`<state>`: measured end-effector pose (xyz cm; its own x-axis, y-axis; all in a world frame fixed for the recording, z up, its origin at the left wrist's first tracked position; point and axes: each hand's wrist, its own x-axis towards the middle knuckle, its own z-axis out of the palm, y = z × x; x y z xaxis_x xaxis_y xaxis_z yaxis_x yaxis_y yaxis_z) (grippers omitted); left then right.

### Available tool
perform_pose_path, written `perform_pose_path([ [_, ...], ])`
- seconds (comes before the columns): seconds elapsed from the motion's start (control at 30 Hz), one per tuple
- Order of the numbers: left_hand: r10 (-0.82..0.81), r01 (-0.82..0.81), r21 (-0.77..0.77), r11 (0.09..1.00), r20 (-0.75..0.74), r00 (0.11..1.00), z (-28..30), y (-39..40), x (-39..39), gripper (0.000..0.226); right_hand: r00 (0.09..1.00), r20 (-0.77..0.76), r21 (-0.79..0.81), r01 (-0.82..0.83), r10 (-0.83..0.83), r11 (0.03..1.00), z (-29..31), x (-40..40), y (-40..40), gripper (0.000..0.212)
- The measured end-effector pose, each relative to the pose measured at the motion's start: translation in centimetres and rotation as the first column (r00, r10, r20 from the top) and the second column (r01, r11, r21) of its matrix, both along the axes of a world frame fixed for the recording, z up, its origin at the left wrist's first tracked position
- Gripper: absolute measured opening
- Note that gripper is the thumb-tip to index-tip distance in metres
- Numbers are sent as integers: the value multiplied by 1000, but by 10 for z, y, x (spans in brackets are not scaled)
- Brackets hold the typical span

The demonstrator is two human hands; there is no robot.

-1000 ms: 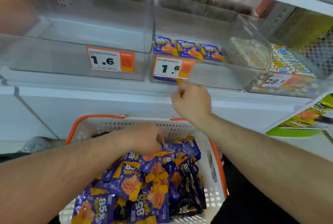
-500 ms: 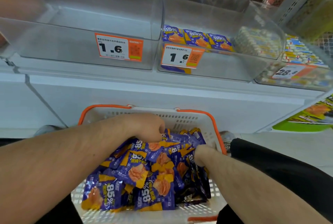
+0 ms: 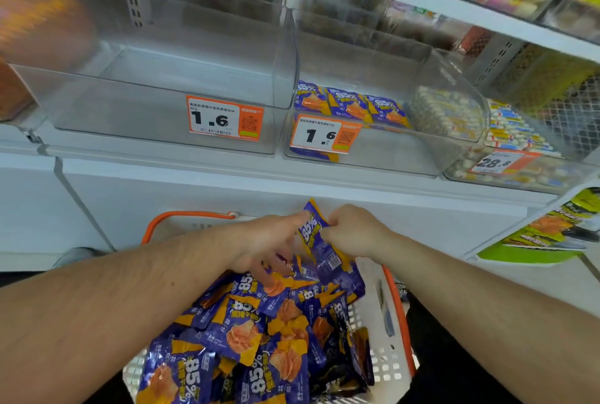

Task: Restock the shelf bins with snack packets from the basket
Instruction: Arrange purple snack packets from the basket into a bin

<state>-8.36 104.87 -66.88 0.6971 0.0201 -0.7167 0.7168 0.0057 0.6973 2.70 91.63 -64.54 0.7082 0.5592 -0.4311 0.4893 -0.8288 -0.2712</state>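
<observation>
A white basket with an orange rim [image 3: 398,309] sits low in front of me, piled with purple-and-orange snack packets [image 3: 246,335]. My right hand [image 3: 355,233] grips one such packet [image 3: 312,231] lifted above the pile at the basket's far end. My left hand [image 3: 266,241] is just left of it, its thumb side touching the packet's upper edge, the other fingers spread downward over the pile. The clear middle shelf bin [image 3: 393,153], tagged 1.6, holds a row of three matching packets [image 3: 349,107] plus one behind its price tag.
A clear bin [image 3: 130,118] to the left, also tagged 1.6, holds nothing. To the right a bin [image 3: 519,173] tagged 28.8 is full of small candies. A white shelf ledge [image 3: 227,176] runs above the basket. Green packets [image 3: 552,234] lie lower right.
My right hand came down from the middle bin into the basket, then rose holding one packet. My left hand lifted from the pile to meet that packet. The view tilted slightly.
</observation>
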Motion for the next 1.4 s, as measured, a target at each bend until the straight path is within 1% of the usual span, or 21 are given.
perform_pose_path([
  [0.07, 117, -109, -145, 984, 49, 992, 1, -5, 1, 69, 975, 162, -15, -149, 150, 989, 8, -26, 2, 21],
  [0.17, 281, -259, -137, 956, 176, 943, 0, -2, 3, 30, 905, 269, -85, -319, 330, 944, 18, -57, 3, 21],
  [0.2, 312, -291, -129, 948, 204, 928, 1, 1, 3, 24, 891, 283, -101, -341, 356, 935, 19, -61, 2, 24],
  [0.3, 352, -329, -130, 935, 250, 902, 6, 9, 1, 26, 888, 344, -108, -285, 304, 953, 24, -60, -3, 42],
  [0.37, 378, -346, -161, 924, 272, 885, 10, 10, 2, 20, 866, 420, -114, -248, 273, 962, 25, -55, -8, 67],
  [0.47, 386, -343, -182, 921, 327, 862, 20, 9, 4, 17, 891, 423, -22, -168, 161, 986, 26, -55, -10, 92],
  [0.6, 321, -287, -143, 947, 449, 834, 42, 10, 6, 18, 879, 476, 198, -141, 31, 970, 25, -53, -8, 83],
  [0.67, 215, -238, -30, 971, 551, 807, 54, 12, 8, 15, 878, 479, 336, -156, -25, 929, 28, -48, -11, 77],
  [0.73, 135, -267, 90, 959, 684, 717, 67, 15, 10, 18, 888, 453, 457, -156, -79, 876, 39, -39, -12, 76],
  [0.77, 76, -326, 168, 930, 781, 619, 70, 18, 14, 29, 885, 453, 504, -156, -106, 849, 47, -32, -11, 77],
  [0.8, -68, -412, 308, 858, 862, 503, 72, 23, 19, 39, 872, 469, 551, -165, -140, 818, 56, -23, -9, 77],
  [0.83, -283, -522, 478, 707, 867, 410, 74, 28, 24, 43, 850, 493, 595, -175, -184, 784, 66, -11, -6, 75],
  [0.87, -480, -648, 600, 468, 789, 384, 75, 33, 30, 41, 832, 503, 634, -170, -235, 755, 77, 1, -2, 73],
  [0.9, -575, -721, 653, 231, 689, 440, 73, 36, 35, 41, 822, 494, 662, -145, -282, 736, 90, 15, 2, 72],
  [0.93, -597, -714, 698, 57, 596, 536, 72, 36, 39, 48, 822, 473, 670, -102, -316, 735, 102, 31, 7, 71],
  [0.97, -583, -655, 754, -36, 517, 627, 69, 37, 43, 58, 828, 455, 652, -58, -329, 756, 114, 45, 13, 71],
  [1.03, -543, -536, 839, -88, 411, 732, 56, 40, 48, 75, 845, 441, 542, 17, -301, 840, 134, 75, 25, 70],
  [1.1, -538, -491, 859, -142, 350, 767, 40, 44, 51, 89, 870, 422, 402, 72, -255, 913, 140, 101, 39, 66],
  [1.2, -518, -530, 833, -160, 386, 763, 35, 44, 53, 92, 900, 392, 228, 107, -191, 968, 124, 130, 57, 59],
  [1.3, -506, -556, 818, -149, 420, 754, 37, 39, 54, 86, 924, 375, 56, 57, -73, 997, 101, 147, 69, 61],
  [1.4, -502, -566, 811, -148, 431, 750, 37, 40, 55, 82, 964, 238, -302, -46, 122, 952, 93, 148, 75, 41],
])
